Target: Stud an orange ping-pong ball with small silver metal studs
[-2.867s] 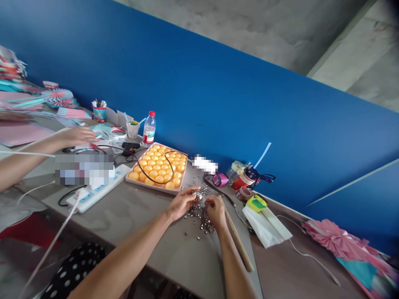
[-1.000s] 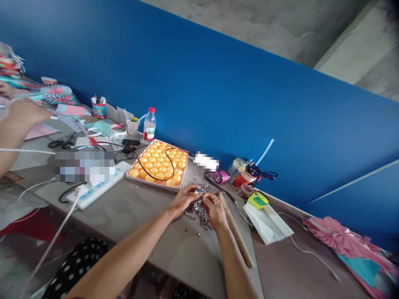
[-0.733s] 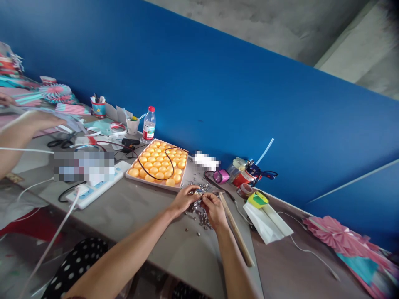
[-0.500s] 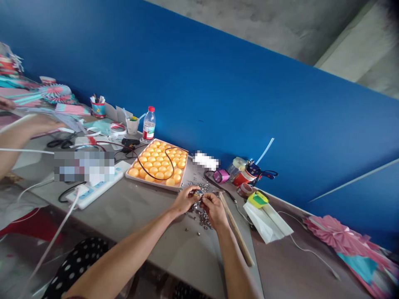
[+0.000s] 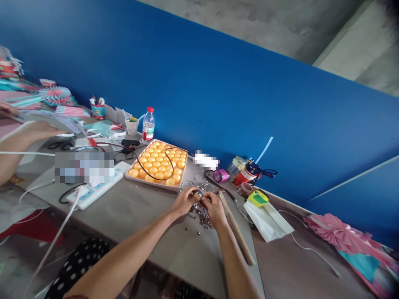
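Note:
My left hand (image 5: pixel 185 200), fingers curled, grips a small shiny roundish object (image 5: pixel 198 194) with a hint of yellow; its kind is too small to make out. From the other side my right hand (image 5: pixel 214 207) pinches close against it, and whatever lies between those fingertips is hidden. Under and around both hands many small silvery metal pieces (image 5: pixel 204 219) are scattered on the grey table (image 5: pixel 149 228). A hammer with a long wooden handle (image 5: pixel 237 230) lies just right of my right hand.
A shallow tray (image 5: pixel 152 187) of orange balls (image 5: pixel 159 163) stands behind, a black cable across it. To the left are a power strip (image 5: pixel 120 174), a bottle (image 5: pixel 149 126) and another person's hand (image 5: pixel 43 129). Right sit a purple roll (image 5: pixel 221 175) and a yellow-green container (image 5: pixel 258 198).
My two hands stay almost in place around the shiny object. At the left, the other person's hands and the sheet near them have shifted slightly.

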`<state>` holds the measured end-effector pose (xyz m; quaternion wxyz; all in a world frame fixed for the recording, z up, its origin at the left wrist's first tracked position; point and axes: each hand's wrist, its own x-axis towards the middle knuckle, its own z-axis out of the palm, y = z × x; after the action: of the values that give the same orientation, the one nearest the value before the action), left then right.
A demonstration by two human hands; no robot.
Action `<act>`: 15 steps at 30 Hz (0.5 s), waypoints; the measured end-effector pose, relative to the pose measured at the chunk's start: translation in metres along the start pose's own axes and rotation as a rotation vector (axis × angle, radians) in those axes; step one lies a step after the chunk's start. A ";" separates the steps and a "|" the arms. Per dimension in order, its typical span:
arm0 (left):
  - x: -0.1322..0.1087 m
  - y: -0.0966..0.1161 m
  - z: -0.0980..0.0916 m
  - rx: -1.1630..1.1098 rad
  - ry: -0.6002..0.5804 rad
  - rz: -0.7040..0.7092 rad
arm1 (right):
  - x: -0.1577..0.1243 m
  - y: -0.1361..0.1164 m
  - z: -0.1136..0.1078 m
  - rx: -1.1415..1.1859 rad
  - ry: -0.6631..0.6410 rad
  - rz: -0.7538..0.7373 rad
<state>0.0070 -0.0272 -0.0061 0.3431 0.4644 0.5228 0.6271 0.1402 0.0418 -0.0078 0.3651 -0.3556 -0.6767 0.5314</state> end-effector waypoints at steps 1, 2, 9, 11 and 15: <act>0.001 0.000 0.001 -0.051 -0.009 -0.020 | 0.001 0.001 -0.002 0.025 0.004 0.000; 0.002 0.000 0.001 -0.125 -0.020 -0.054 | 0.002 0.002 -0.005 0.045 0.016 -0.004; 0.006 0.003 -0.001 -0.714 -0.042 -0.254 | 0.008 0.007 -0.023 -0.479 0.123 -0.224; 0.006 0.004 -0.003 -0.769 -0.037 -0.259 | 0.005 0.009 -0.020 -0.721 0.065 -0.289; 0.005 0.006 -0.003 -0.773 -0.040 -0.265 | -0.002 0.011 -0.010 -1.038 -0.021 -0.206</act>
<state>0.0029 -0.0249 0.0012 0.5802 0.2419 0.2973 0.7187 0.1508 0.0472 -0.0174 0.1845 -0.4158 -0.8859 0.0912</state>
